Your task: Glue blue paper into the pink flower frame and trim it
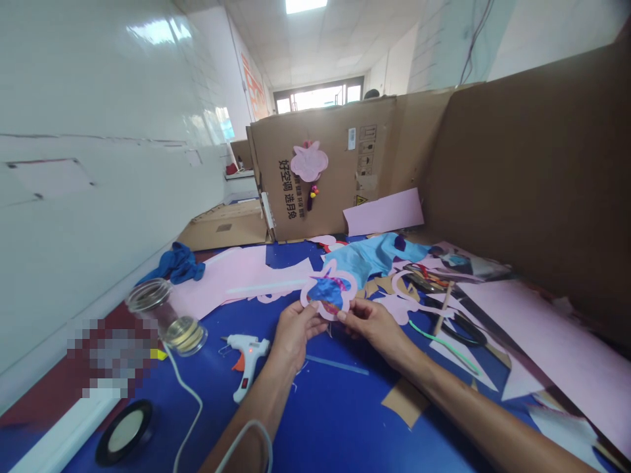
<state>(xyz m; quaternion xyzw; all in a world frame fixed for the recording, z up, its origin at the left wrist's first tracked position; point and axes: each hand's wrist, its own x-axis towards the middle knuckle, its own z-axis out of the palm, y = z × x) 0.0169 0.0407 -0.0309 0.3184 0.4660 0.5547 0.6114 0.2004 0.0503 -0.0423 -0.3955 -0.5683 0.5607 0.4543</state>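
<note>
Both my hands hold up a pink flower-shaped paper frame (328,292) with blue and red material in its middle, a little above the blue table (335,414). My left hand (294,330) pinches its lower left edge with fingers closed. My right hand (371,320) pinches its lower right edge. A white hot glue gun (248,355) lies on the table just left of my left wrist, its cord running toward me.
A glass jar (165,316) lies on its side at left, a tape roll (125,431) nearer me. Pink paper sheets (231,279), blue cloth (176,263), light blue fabric (374,255) and scraps cover the back. Cardboard walls (522,171) stand behind and right; a finished pink flower (309,161) hangs there.
</note>
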